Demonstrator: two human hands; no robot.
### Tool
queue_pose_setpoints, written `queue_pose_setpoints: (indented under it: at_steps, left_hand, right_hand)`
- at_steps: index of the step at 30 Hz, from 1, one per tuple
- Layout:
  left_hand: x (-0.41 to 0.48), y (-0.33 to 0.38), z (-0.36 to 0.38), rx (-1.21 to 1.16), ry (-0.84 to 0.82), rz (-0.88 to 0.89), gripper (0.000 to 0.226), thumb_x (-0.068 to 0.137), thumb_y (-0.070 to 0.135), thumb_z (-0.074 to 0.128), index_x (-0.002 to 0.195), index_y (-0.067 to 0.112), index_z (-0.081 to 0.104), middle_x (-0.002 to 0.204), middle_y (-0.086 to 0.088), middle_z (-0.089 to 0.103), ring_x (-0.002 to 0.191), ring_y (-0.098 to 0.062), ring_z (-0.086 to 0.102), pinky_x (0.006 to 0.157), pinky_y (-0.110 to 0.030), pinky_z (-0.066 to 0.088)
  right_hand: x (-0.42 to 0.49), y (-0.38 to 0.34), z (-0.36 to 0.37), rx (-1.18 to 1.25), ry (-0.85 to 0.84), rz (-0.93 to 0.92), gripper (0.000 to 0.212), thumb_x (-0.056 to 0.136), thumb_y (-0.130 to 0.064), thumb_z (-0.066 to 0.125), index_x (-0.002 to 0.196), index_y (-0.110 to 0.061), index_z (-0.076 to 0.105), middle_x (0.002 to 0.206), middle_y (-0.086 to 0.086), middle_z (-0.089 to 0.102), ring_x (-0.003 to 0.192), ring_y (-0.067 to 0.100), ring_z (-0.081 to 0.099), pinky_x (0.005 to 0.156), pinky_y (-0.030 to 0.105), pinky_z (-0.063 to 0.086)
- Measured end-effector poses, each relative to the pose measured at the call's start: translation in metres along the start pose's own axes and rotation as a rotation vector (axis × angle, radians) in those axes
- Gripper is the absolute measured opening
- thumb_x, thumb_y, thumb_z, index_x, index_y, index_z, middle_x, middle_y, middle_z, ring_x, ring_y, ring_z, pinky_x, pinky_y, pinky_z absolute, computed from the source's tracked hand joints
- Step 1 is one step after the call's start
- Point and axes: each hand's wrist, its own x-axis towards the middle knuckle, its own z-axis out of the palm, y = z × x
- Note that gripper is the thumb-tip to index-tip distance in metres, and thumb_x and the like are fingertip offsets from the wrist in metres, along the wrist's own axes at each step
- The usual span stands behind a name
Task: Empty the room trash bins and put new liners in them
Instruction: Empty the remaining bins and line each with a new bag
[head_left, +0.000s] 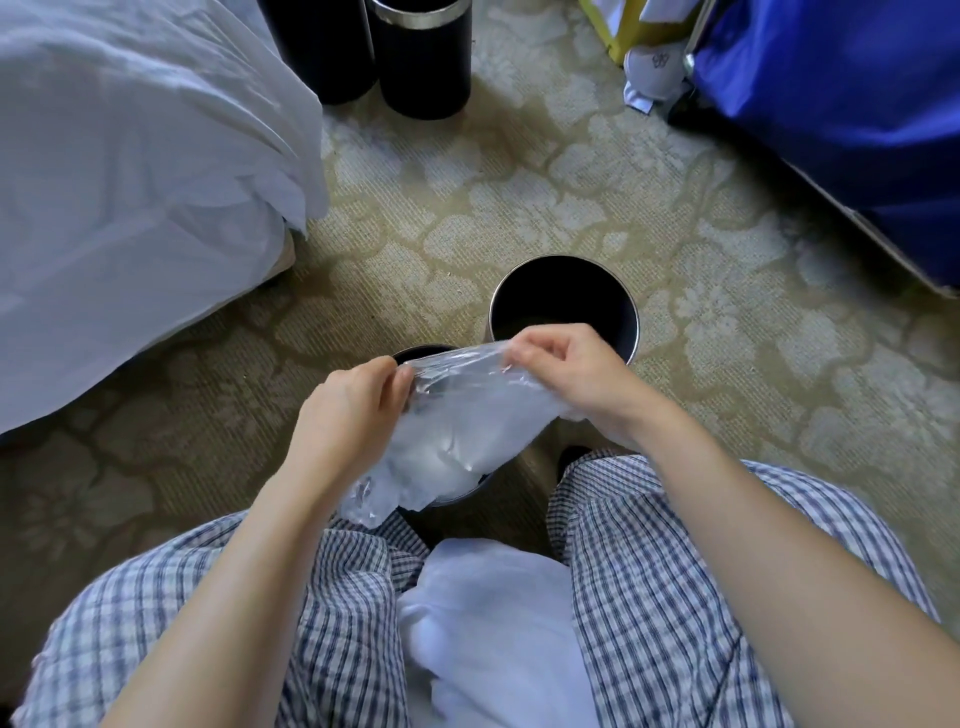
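While we look down through the head camera, our left hand (353, 410) and right hand (566, 374) each pinch the top edge of a clear liner (457, 421), fingers curled on the plastic, which stretches taut between them. The liner hangs over the near bin (415, 352), which stands on the carpet (519, 197) before our knees, mostly hidden by plastic. A second bin (631, 332), dark inside, stands just beyond it; whether they touch we cannot tell. Two more black bins (421, 62) stand farther off beside the bed (130, 182). A blue bag (831, 104) sits at upper right.
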Motion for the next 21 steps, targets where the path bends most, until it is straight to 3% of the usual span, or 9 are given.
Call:
queue_pose_setpoints:
  at_steps: [2,4,6,7,9,12,17,21]
  left_hand:
    - [0.0,0.006,-0.003,-0.081,-0.039,0.001,0.042,0.097,0.034,0.043,0.067,0.006,0.05,0.059,-0.006,0.051,0.061,-0.029,0.05,0.059,-0.04,0.039]
    - [-0.001,0.01,-0.003,-0.157,-0.124,0.005,0.044,0.097,0.035,0.043,0.068,0.004,0.052,0.059,-0.009,0.052,0.056,-0.025,0.049,0.055,-0.038,0.037]
    - [-0.003,0.013,-0.001,-0.175,-0.218,-0.002,0.045,0.097,0.036,0.044,0.065,0.005,0.047,0.056,-0.006,0.045,0.051,-0.018,0.04,0.051,-0.033,0.029]
    - [-0.003,0.014,0.0,-0.177,-0.252,-0.004,0.045,0.097,0.035,0.045,0.063,0.006,0.044,0.054,-0.003,0.041,0.05,-0.015,0.037,0.05,-0.031,0.026]
    - [-0.003,0.014,-0.001,-0.195,-0.291,-0.004,0.045,0.097,0.035,0.046,0.06,0.009,0.042,0.052,0.001,0.036,0.05,-0.013,0.034,0.05,-0.028,0.024]
    - [-0.001,0.013,-0.004,-0.238,-0.317,-0.009,0.047,0.098,0.033,0.045,0.056,0.01,0.04,0.048,0.004,0.033,0.046,-0.009,0.03,0.047,-0.024,0.024]
    - [0.0,0.014,-0.011,-0.381,-0.428,-0.057,0.049,0.092,0.036,0.057,0.053,0.012,0.038,0.045,0.01,0.027,0.043,-0.007,0.024,0.043,-0.019,0.019]
    - [0.001,0.004,-0.024,-0.447,-0.407,-0.096,0.047,0.087,0.032,0.065,0.054,0.012,0.037,0.05,0.007,0.026,0.049,-0.007,0.023,0.047,-0.019,0.019]
  right_hand:
    - [0.0,0.001,-0.002,0.203,0.048,0.022,0.031,0.095,-0.025,0.055,0.071,-0.005,0.059,0.061,0.004,0.042,0.053,0.002,0.037,0.052,0.014,0.027]
    - [0.0,0.004,0.0,0.402,0.033,0.067,0.047,0.09,-0.037,0.057,0.089,0.011,0.059,0.078,0.013,0.053,0.071,0.02,0.048,0.065,0.024,0.039]
    - [0.001,0.004,0.002,0.471,0.01,0.109,0.049,0.094,-0.032,0.046,0.099,0.015,0.059,0.088,0.01,0.067,0.084,0.024,0.058,0.075,0.028,0.049]
    - [0.001,0.004,0.003,0.468,0.003,0.125,0.044,0.099,-0.027,0.04,0.088,0.008,0.064,0.083,0.006,0.07,0.08,0.019,0.062,0.073,0.026,0.051]
    - [0.002,0.003,0.007,0.388,0.033,0.159,0.046,0.103,-0.022,0.035,0.062,-0.007,0.053,0.062,0.004,0.062,0.055,0.007,0.056,0.057,0.02,0.046]
    - [0.002,0.008,0.009,0.084,0.062,0.168,0.044,0.102,-0.02,0.039,0.059,-0.013,0.036,0.055,0.005,0.039,0.035,0.0,0.035,0.041,0.011,0.029]
    - [0.008,0.025,-0.001,-0.482,0.128,0.083,0.046,0.098,-0.028,0.046,0.056,-0.018,0.029,0.054,-0.003,0.032,0.056,0.017,0.037,0.058,0.033,0.03]
    - [0.006,0.024,-0.011,-0.575,0.179,0.09,0.034,0.096,-0.033,0.047,0.065,-0.023,0.038,0.065,0.001,0.048,0.076,0.032,0.054,0.071,0.042,0.043]
